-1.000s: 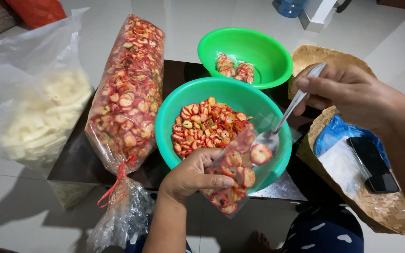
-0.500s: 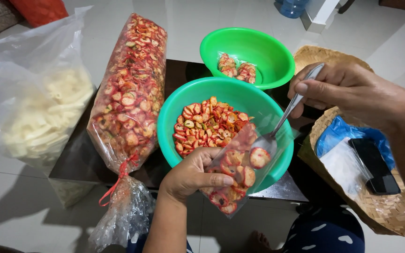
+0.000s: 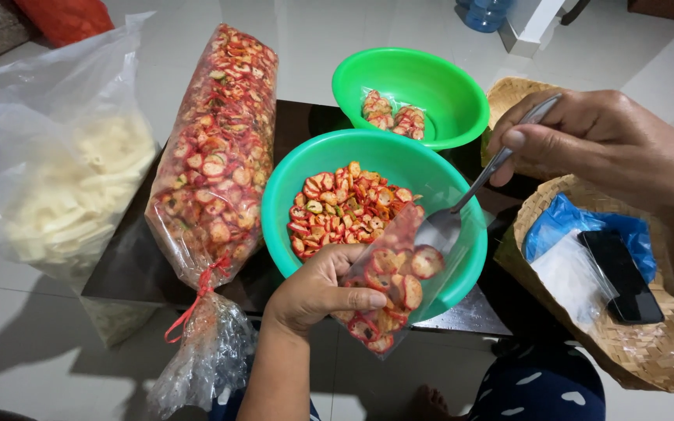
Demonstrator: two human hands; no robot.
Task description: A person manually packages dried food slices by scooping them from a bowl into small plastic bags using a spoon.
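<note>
A dark worktop (image 3: 122,269) sits low over a pale tiled floor (image 3: 33,351). To the left stands a big clear bag (image 3: 56,179) with pale yellow sticks inside. Next to it, a long clear bag of red snack rounds (image 3: 216,160) lies on the worktop. It is tied shut with a red string near its lower end.

In the middle is a big green bowl (image 3: 306,175) holding a heap of the same red and cream rounds. Behind it, almost touching, is a smaller, brighter green bowl (image 3: 423,82) with two little filled packs inside.

To the right are two woven baskets. The near basket (image 3: 657,355) holds a blue bag (image 3: 559,222), a see-through bag and a black phone (image 3: 622,277). The far basket (image 3: 512,97) is partly hidden behind the right hand.

The left hand (image 3: 313,292) is closed around a small clear bag (image 3: 388,292), with the thumb pressed on its front. The bag is tilted against the near rim of the big bowl and is partly full of rounds.

The right hand (image 3: 598,144) pinches the handle of a metal spoon (image 3: 462,206). The round end of the spoon is at the open mouth of the small bag, over the big bowl.
</note>
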